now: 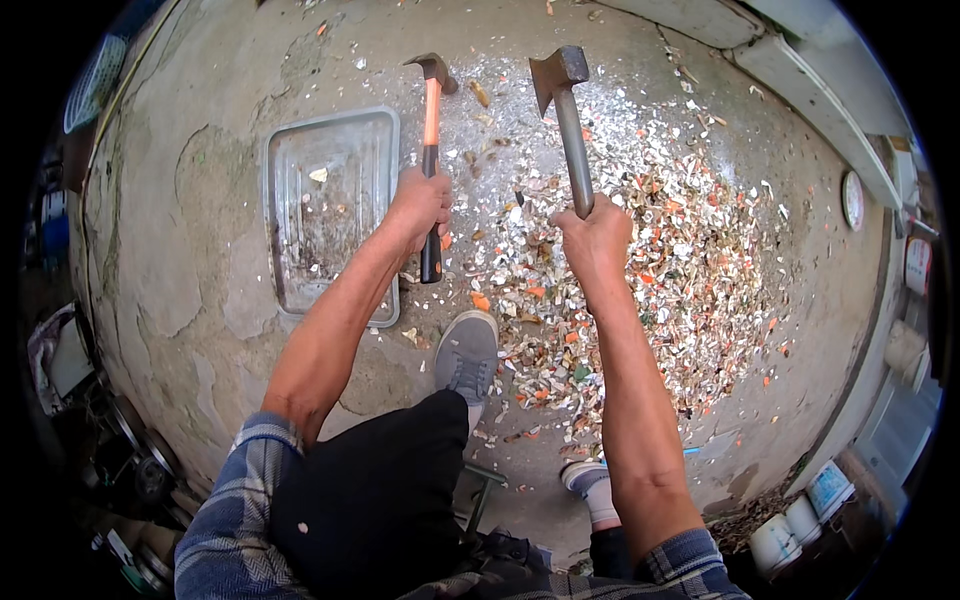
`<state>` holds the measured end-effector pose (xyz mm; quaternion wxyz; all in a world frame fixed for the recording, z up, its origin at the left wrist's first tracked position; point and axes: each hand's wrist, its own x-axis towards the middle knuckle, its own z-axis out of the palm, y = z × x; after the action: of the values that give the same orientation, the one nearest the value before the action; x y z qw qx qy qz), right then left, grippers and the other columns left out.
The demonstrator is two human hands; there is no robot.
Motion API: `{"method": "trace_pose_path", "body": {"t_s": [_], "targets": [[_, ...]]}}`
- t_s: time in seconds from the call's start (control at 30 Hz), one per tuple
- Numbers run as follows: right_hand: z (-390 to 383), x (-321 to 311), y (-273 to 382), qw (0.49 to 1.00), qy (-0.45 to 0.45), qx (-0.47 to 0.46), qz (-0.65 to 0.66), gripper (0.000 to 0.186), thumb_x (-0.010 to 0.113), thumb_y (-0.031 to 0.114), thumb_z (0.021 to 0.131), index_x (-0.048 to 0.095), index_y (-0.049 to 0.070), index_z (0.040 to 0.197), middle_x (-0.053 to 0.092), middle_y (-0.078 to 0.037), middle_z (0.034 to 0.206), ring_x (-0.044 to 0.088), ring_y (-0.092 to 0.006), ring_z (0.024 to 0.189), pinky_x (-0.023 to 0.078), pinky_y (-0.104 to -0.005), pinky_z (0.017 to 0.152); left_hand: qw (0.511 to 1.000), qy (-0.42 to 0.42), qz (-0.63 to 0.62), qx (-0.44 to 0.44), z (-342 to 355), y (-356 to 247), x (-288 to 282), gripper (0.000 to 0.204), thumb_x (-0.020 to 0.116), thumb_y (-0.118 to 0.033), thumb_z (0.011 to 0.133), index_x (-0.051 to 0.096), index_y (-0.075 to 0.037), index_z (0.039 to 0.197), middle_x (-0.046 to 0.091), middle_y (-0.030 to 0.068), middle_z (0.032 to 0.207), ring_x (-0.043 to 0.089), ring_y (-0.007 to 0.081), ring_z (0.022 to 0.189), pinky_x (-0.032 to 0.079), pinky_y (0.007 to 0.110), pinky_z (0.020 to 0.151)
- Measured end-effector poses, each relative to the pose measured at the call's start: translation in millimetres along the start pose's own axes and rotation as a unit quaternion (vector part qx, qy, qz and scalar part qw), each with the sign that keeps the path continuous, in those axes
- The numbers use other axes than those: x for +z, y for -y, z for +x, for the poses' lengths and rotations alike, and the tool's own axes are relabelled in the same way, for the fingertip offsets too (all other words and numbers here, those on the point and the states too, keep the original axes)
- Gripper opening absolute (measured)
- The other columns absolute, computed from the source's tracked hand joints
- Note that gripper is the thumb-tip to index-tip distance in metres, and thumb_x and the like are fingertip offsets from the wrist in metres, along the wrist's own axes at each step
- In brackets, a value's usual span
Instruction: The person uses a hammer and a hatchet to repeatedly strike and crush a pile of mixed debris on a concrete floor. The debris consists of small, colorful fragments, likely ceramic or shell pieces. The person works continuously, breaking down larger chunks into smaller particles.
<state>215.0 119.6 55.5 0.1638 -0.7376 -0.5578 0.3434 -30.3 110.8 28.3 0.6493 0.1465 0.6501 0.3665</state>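
My left hand [420,205] is closed round the orange and black handle of a claw hammer [432,100], held upright in view beside a grey plastic tray [280,210] with some debris in it. My right hand [592,235] is closed round the grey shaft of an axe [566,100], its dark head toward the top of the picture, over a broad heap of broken white, orange and brown fragments [680,270] that look like shell pieces, spread on the concrete.
Cracked concrete floor [170,240] surrounds me. A white ledge [810,110] runs along the upper right, with a round white dish [852,200] below it. White buckets [775,545] sit at lower right. Dark clutter and a wheel [150,475] line the left edge, near a blue-white basket [92,85].
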Motion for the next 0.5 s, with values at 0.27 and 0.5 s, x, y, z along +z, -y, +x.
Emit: {"method": "trace_pose_path", "body": {"t_s": [0.27,0.5], "targets": [[-17.0,-1.4,-18.1,0.999,0.003,0.037,0.029,0.029,0.078,0.017,0.077,0.066,-0.008,0.087,0.068,-0.026,0.074,0.069,-0.0384,0.069,0.053,-0.0477,0.070,0.992,0.058,0.102,-0.051,5.0,-13.3,9.3,0.010,0.055,-0.010,0.095,0.046,-0.009,0.089,0.045,-0.0006,0.066,0.041,0.0093,0.046,0.036,0.030,0.038],[-17.8,-12.1,-36.1,0.999,0.000,0.040,0.021,0.029,0.073,0.016,0.077,0.069,-0.008,0.094,0.069,-0.025,0.075,0.070,-0.0371,0.070,0.055,-0.0470,0.072,0.986,0.091,0.138,-0.026,-34.5,22.8,21.0,0.008,0.054,-0.008,0.094,0.048,-0.009,0.089,0.044,-0.0013,0.064,0.040,0.0085,0.044,0.034,0.029,0.036]]}}
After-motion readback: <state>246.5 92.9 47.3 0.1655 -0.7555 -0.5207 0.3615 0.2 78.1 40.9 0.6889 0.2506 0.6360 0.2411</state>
